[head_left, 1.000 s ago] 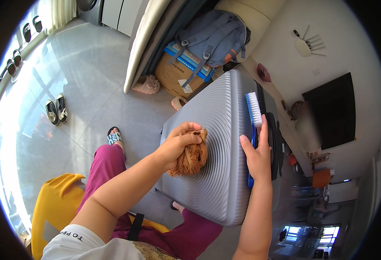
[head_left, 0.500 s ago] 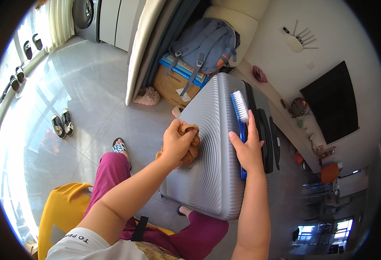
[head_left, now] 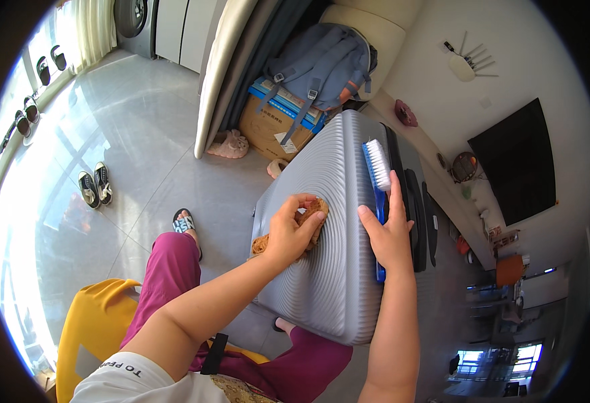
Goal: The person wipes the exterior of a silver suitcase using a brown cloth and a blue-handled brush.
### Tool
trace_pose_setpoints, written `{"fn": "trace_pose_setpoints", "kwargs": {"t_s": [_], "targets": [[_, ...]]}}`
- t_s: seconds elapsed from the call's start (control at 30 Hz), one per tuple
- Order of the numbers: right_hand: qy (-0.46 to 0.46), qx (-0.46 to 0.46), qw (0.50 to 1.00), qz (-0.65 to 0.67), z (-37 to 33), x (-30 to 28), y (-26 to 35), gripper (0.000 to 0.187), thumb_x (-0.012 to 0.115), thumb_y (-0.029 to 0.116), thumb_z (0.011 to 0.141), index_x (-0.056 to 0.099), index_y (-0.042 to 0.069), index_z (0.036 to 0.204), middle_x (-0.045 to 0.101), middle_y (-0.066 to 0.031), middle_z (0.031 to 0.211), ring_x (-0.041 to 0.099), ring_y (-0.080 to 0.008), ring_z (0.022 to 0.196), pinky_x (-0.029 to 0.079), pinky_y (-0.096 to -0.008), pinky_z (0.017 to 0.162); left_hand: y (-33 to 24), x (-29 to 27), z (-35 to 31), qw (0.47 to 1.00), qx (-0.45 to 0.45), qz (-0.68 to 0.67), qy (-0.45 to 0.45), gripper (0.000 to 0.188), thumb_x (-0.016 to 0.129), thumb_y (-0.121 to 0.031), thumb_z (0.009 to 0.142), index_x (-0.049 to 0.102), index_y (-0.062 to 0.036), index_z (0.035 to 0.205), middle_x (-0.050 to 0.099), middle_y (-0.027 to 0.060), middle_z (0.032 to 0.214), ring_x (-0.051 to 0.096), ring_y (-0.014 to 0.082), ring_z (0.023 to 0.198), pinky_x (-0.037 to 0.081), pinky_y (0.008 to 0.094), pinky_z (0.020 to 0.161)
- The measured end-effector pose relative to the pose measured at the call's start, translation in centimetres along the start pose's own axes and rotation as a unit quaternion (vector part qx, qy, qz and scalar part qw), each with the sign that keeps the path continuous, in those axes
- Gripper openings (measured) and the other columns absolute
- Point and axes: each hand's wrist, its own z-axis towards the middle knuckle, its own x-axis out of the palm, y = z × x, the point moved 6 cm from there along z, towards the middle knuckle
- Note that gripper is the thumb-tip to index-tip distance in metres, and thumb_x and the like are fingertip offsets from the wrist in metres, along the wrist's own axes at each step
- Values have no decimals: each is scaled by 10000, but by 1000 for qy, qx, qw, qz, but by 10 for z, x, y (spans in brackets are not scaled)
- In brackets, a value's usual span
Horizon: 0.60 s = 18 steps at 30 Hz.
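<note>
In front of me a grey ribbed suitcase (head_left: 295,285) stands between my legs. My left hand (head_left: 288,232) is closed around a crumpled brown cloth (head_left: 317,213) and presses it to the suitcase's broad face, which has curved ridges. A scrub brush (head_left: 377,164) with white bristles and a blue handle lies along the suitcase's ribbed side, bristles outward. Over its handle rests my right hand (head_left: 389,235), flat with the fingers stretched and the thumb apart. The palm covers the middle of the handle; the handle's end shows below beside my wrist.
Beyond the suitcase, a blue-grey backpack (head_left: 328,64) sits on a cardboard box (head_left: 268,127), with pink slippers (head_left: 230,144) beside it. Black shoes (head_left: 95,185) stand on the grey tiled floor at left. A yellow chair (head_left: 93,322) is at lower left, a dark television (head_left: 516,161) at right.
My left hand has slid the cloth a little to the right and upward across the suitcase face, and its grip has turned. My right hand and the brush keep their places on the suitcase.
</note>
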Motion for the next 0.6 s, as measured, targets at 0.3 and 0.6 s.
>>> {"fn": "trace_pose_setpoints", "kwargs": {"t_s": [0.3, 0.6], "targets": [[0, -22, 1000, 21, 4, 2, 0, 845, 638, 381, 850, 164, 224, 1531, 249, -186, 1545, 163, -361, 1454, -82, -639, 1103, -25, -7, 23, 993, 56, 91, 53, 117, 733, -111, 802, 702, -14, 861, 664, 97, 798, 654, 171, 671, 516, 290, 609], [-6, -34, 999, 19, 6, 2, 0, 839, 634, 393, 850, 170, 230, 1530, 291, -169, 1521, 234, -346, 1432, -65, -647, 1104, -46, -7, 22, 961, 189, 180, 86, 72, 708, -75, 760, 713, -51, 827, 629, 77, 772, 625, 201, 585, 508, 302, 539]]}}
